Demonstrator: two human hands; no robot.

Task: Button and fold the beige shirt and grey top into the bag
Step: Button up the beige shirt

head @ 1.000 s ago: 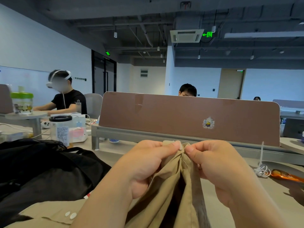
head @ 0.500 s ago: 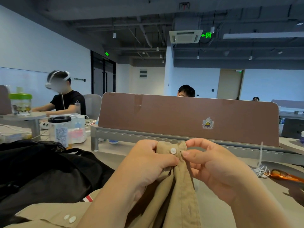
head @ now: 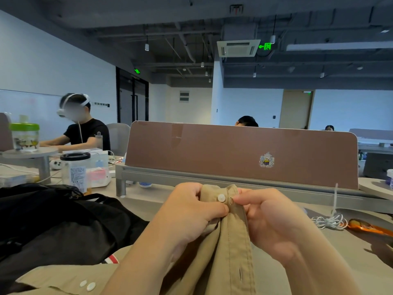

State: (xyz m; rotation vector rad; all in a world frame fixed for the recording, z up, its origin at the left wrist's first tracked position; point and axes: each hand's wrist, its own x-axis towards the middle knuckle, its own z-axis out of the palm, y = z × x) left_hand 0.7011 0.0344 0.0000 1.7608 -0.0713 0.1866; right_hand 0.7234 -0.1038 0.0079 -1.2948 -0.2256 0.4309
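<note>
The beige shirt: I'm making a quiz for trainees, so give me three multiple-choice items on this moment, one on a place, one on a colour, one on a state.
1. Where is the black bag?
A. To the left of the hands
B. To the right of the hands
C. On the divider

2. What colour is the button between the thumbs?
A. Black
B. White
C. Red

3. What is the state of the beige shirt?
A. Folded in the bag
B. Lying flat, untouched
C. Held up by both hands

Answers: 1 A, the bag lies on the desk at the left. 2 B, it shows pale against the cloth. 3 C, the left hand and right hand pinch its top edge.
</note>
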